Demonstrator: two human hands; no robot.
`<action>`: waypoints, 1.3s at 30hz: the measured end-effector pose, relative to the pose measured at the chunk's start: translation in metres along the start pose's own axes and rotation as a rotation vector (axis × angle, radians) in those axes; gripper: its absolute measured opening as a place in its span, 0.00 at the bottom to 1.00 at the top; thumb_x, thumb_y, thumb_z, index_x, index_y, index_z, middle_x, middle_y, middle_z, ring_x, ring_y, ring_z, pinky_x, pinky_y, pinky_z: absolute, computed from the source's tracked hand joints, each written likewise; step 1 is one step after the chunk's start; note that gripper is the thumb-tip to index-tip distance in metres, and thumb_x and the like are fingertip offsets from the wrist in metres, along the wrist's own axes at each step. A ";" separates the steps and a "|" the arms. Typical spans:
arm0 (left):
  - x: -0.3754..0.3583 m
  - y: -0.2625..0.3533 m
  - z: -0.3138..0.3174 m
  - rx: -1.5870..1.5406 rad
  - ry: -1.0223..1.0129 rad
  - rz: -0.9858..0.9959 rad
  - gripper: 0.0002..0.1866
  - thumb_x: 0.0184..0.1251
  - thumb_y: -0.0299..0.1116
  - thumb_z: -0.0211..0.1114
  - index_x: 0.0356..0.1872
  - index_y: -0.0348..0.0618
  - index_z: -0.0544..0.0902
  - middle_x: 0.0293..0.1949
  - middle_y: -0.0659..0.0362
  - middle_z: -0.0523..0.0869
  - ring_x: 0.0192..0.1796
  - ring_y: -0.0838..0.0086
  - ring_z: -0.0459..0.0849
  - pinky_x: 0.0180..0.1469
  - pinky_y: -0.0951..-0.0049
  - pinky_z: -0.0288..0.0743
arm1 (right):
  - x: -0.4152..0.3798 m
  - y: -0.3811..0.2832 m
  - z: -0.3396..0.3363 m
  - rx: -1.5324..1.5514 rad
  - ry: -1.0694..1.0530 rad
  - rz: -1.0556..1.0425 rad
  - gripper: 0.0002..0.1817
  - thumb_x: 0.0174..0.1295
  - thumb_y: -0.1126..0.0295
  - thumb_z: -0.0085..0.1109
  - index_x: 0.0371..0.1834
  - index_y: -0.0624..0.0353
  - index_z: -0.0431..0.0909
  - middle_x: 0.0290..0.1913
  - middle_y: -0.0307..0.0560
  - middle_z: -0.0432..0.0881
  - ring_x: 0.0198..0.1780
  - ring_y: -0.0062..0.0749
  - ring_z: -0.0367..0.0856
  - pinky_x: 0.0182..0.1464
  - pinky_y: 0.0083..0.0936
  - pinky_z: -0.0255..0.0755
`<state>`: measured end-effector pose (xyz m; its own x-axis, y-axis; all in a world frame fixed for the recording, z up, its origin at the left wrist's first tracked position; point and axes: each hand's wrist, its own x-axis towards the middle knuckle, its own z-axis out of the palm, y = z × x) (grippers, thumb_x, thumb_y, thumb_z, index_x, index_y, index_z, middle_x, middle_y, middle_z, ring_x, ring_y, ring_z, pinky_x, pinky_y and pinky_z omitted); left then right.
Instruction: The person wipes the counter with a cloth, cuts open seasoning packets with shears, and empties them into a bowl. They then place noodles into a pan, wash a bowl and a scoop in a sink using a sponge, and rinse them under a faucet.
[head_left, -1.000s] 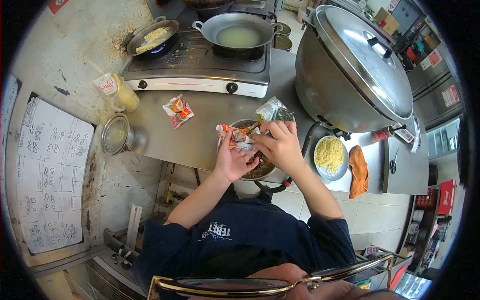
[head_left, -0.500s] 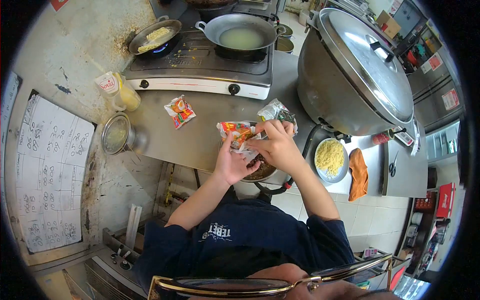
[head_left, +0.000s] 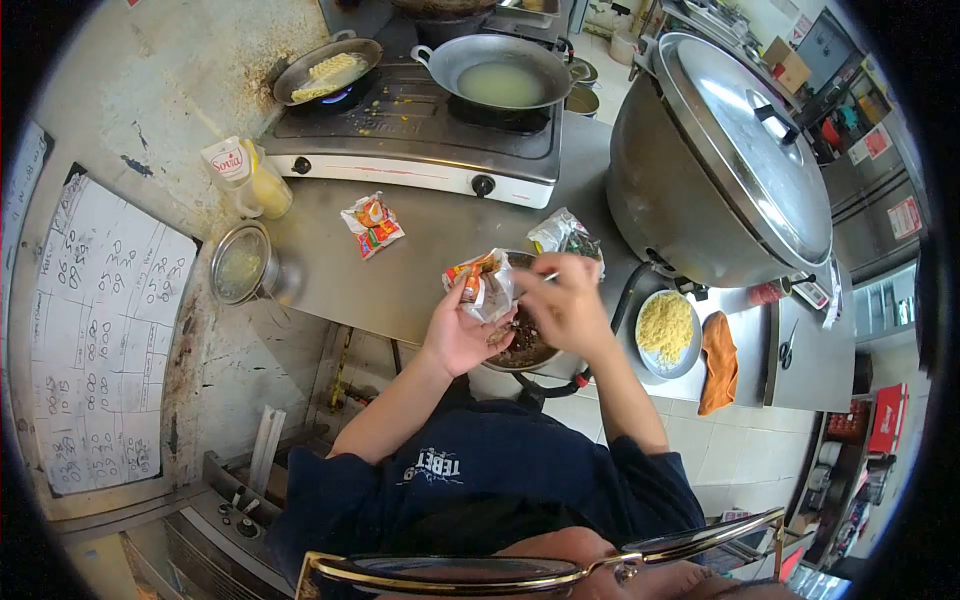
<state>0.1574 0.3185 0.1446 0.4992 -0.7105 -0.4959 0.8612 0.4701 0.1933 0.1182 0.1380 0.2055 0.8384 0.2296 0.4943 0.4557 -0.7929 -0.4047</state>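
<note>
My left hand is closed around an opened instant noodle packet, whose silvery inside shows. My right hand is just right of the packet, its fingers curled and smeared by motion. A small whitish bit shows by those fingertips, too blurred to name. Under both hands stands a round metal pan with dark brown bits in it, partly hidden. Behind the right hand lies a crumpled silvery packet. A second red and orange packet rests on the steel counter.
A two-burner stove carries a small pan with noodles over a flame and a wok of cloudy liquid. A large lidded pot, a plate of noodles and an orange cloth stand right. A strainer is left.
My right hand has come off the packet, moving slightly right and down. The packet now gapes, with its silvery inside toward me. My left hand still holds it.
</note>
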 end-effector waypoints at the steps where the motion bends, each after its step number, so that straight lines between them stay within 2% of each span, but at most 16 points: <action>1: -0.003 0.002 0.000 -0.002 -0.002 0.007 0.23 0.61 0.60 0.51 0.50 0.60 0.75 0.48 0.64 0.77 0.53 0.72 0.71 0.51 0.61 0.64 | -0.005 0.011 -0.004 0.017 0.003 0.120 0.25 0.42 0.72 0.65 0.50 0.50 0.78 0.46 0.41 0.72 0.50 0.35 0.69 0.53 0.33 0.55; 6: -0.009 -0.002 -0.015 0.041 -0.251 -0.316 0.27 0.64 0.60 0.44 0.56 0.56 0.72 0.53 0.59 0.77 0.50 0.69 0.75 0.47 0.63 0.66 | -0.023 0.038 0.025 0.280 -0.158 0.144 0.32 0.38 0.73 0.64 0.55 0.46 0.75 0.59 0.41 0.69 0.61 0.38 0.64 0.60 0.39 0.51; 11: -0.029 0.016 -0.018 0.232 -0.273 -0.520 0.33 0.66 0.62 0.38 0.56 0.47 0.73 0.55 0.56 0.76 0.51 0.70 0.76 0.44 0.68 0.70 | -0.047 0.057 0.056 0.418 -0.039 0.229 0.15 0.42 0.76 0.58 0.37 0.58 0.82 0.41 0.45 0.80 0.47 0.40 0.74 0.55 0.35 0.59; 12: -0.020 0.033 -0.039 0.230 -0.270 -0.502 0.33 0.66 0.62 0.38 0.56 0.47 0.73 0.55 0.56 0.76 0.51 0.70 0.76 0.44 0.68 0.70 | -0.051 0.059 0.062 0.460 0.046 0.340 0.13 0.43 0.78 0.57 0.35 0.61 0.82 0.37 0.47 0.80 0.44 0.40 0.76 0.51 0.32 0.63; 14: 0.009 0.083 -0.091 0.699 -0.152 -0.120 0.29 0.62 0.60 0.51 0.47 0.44 0.78 0.47 0.57 0.80 0.44 0.72 0.77 0.44 0.70 0.69 | -0.055 0.056 0.061 0.590 0.121 0.428 0.11 0.45 0.81 0.55 0.34 0.66 0.80 0.36 0.49 0.80 0.40 0.35 0.78 0.45 0.25 0.68; 16: 0.013 0.130 -0.081 1.075 0.491 0.513 0.29 0.57 0.59 0.58 0.44 0.42 0.79 0.42 0.56 0.80 0.44 0.69 0.78 0.46 0.70 0.69 | -0.068 0.065 0.071 0.634 0.176 0.466 0.11 0.46 0.82 0.55 0.34 0.67 0.80 0.37 0.49 0.80 0.41 0.33 0.77 0.45 0.24 0.68; 18: 0.061 0.182 -0.144 1.454 1.250 1.031 0.30 0.50 0.59 0.63 0.43 0.41 0.79 0.39 0.55 0.80 0.44 0.66 0.78 0.48 0.68 0.68 | -0.072 0.061 0.075 0.690 0.216 0.527 0.10 0.47 0.82 0.56 0.35 0.68 0.81 0.37 0.48 0.80 0.42 0.32 0.77 0.45 0.23 0.68; 19: 0.072 0.192 -0.155 1.454 1.249 1.038 0.30 0.50 0.59 0.63 0.43 0.41 0.79 0.39 0.55 0.80 0.44 0.66 0.78 0.48 0.68 0.68 | -0.068 0.056 0.070 0.657 0.177 0.543 0.10 0.47 0.82 0.56 0.34 0.68 0.81 0.37 0.47 0.80 0.42 0.31 0.77 0.45 0.23 0.68; 21: 0.088 0.207 -0.161 1.491 1.884 0.869 0.33 0.45 0.61 0.66 0.41 0.40 0.79 0.40 0.54 0.80 0.44 0.61 0.77 0.48 0.65 0.69 | -0.067 0.052 0.071 0.669 0.211 0.546 0.10 0.47 0.83 0.56 0.34 0.67 0.81 0.37 0.47 0.80 0.41 0.30 0.77 0.44 0.22 0.68; 25: 0.097 0.216 -0.182 1.719 1.629 0.777 0.33 0.44 0.57 0.69 0.44 0.40 0.78 0.39 0.53 0.79 0.42 0.57 0.77 0.48 0.63 0.70 | -0.071 0.053 0.071 0.653 0.240 0.567 0.11 0.46 0.83 0.55 0.33 0.66 0.81 0.36 0.45 0.80 0.40 0.28 0.77 0.44 0.21 0.68; 27: 0.114 0.224 -0.210 1.314 0.951 0.897 0.30 0.48 0.47 0.72 0.49 0.39 0.75 0.43 0.53 0.80 0.44 0.60 0.79 0.50 0.66 0.72 | -0.070 0.049 0.066 0.652 0.243 0.569 0.11 0.45 0.83 0.54 0.33 0.65 0.81 0.35 0.44 0.80 0.39 0.28 0.77 0.43 0.21 0.68; 29: 0.083 0.177 -0.139 0.961 0.730 0.972 0.25 0.55 0.34 0.69 0.53 0.37 0.73 0.48 0.53 0.79 0.48 0.68 0.79 0.53 0.71 0.71 | -0.069 0.052 0.064 0.665 0.206 0.599 0.10 0.45 0.82 0.53 0.32 0.64 0.81 0.35 0.43 0.80 0.39 0.27 0.77 0.43 0.22 0.69; 33: 0.061 0.071 -0.047 0.991 0.082 1.064 0.25 0.60 0.29 0.63 0.57 0.36 0.66 0.55 0.54 0.74 0.57 0.71 0.72 0.60 0.71 0.65 | -0.044 0.032 0.054 0.688 0.221 0.556 0.07 0.49 0.78 0.57 0.32 0.62 0.79 0.33 0.42 0.77 0.35 0.25 0.76 0.37 0.21 0.69; 34: 0.064 0.044 -0.046 1.003 0.023 1.011 0.25 0.60 0.29 0.63 0.57 0.36 0.66 0.55 0.54 0.74 0.57 0.71 0.72 0.60 0.71 0.65 | -0.042 0.034 0.054 0.662 0.175 0.596 0.05 0.50 0.75 0.60 0.30 0.64 0.78 0.30 0.43 0.77 0.31 0.24 0.74 0.33 0.23 0.68; 36: 0.070 0.004 -0.042 0.366 -0.272 0.606 0.28 0.62 0.34 0.62 0.60 0.36 0.63 0.58 0.53 0.71 0.60 0.69 0.70 0.61 0.69 0.64 | -0.046 0.039 0.055 0.649 0.267 0.648 0.08 0.50 0.71 0.62 0.29 0.66 0.78 0.24 0.45 0.76 0.25 0.24 0.72 0.30 0.23 0.67; 39: 0.067 -0.033 0.012 0.596 -0.522 0.689 0.27 0.64 0.31 0.59 0.61 0.36 0.61 0.58 0.54 0.70 0.60 0.69 0.69 0.61 0.68 0.64 | -0.052 0.032 0.013 0.619 0.232 0.897 0.11 0.49 0.71 0.63 0.34 0.66 0.79 0.26 0.48 0.81 0.30 0.22 0.79 0.33 0.22 0.71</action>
<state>0.1633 0.2491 0.1156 0.7567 -0.5911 0.2793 0.2117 0.6257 0.7508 0.0924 0.1081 0.1571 0.8917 -0.4481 -0.0637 -0.1625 -0.1856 -0.9691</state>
